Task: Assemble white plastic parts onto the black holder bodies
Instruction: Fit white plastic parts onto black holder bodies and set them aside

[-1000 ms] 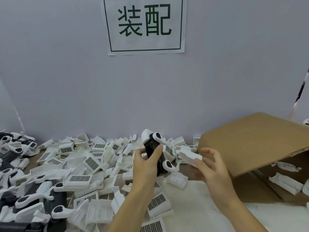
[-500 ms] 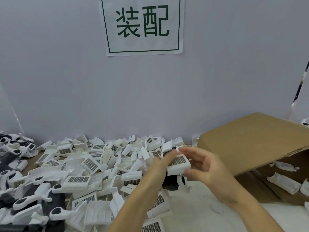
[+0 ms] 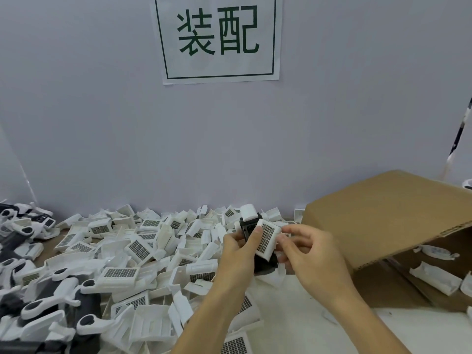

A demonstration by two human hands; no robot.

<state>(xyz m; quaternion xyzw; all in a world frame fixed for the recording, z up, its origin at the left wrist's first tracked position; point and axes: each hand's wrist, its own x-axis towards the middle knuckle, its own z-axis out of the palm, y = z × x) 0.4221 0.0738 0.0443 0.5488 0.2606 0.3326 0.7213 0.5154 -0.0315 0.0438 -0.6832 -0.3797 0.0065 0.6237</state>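
My left hand point(image 3: 236, 254) grips a black holder body point(image 3: 247, 227) with white end pieces, held up at the middle of the view. Against its front lies a white plastic part with a dark grid face point(image 3: 267, 237). My right hand point(image 3: 310, 254) pinches that part from the right, thumb and fingers on its edge. My left thumb rests on the part's left side. Both hands hide the lower half of the holder.
A heap of loose white grid parts point(image 3: 132, 251) covers the table at left and centre. Assembled black-and-white holders point(image 3: 51, 302) lie at the far left. An open cardboard box point(image 3: 388, 215) with white pieces inside stands at the right. A wall with a sign rises behind.
My right hand brought the white part from the right onto the black holder. The holder turned in my left hand, and both hands rose slightly.
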